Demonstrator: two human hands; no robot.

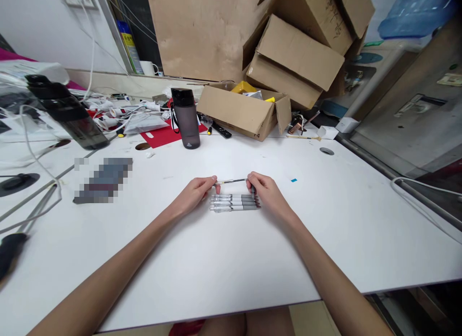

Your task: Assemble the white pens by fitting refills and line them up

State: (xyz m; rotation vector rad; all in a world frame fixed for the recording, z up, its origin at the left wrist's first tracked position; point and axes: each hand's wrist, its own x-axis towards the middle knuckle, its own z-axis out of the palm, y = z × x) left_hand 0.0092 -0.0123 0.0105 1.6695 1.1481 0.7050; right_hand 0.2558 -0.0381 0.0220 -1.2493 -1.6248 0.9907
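A thin pen refill (233,181), dark along much of its length, is stretched level between my two hands just above the white table. My left hand (198,192) pinches its left end with thumb and fingertips. At the other end, my right hand (266,192) has closed fingers around the refill's tip. A small dark grey piece shows beneath those right fingers; what it is I cannot make out. Close below the hands, several clear-and-grey pens (235,207) lie side by side, their grey grips toward the right. My fingers partly cover the upper ones.
Behind the hands stands a dark bottle (187,122) beside an open cardboard box (231,109). A larger bottle (72,117) and a blurred-out flat object (108,179) are at left. Cables clutter the back left. A small blue scrap (294,180) lies right of my hands.
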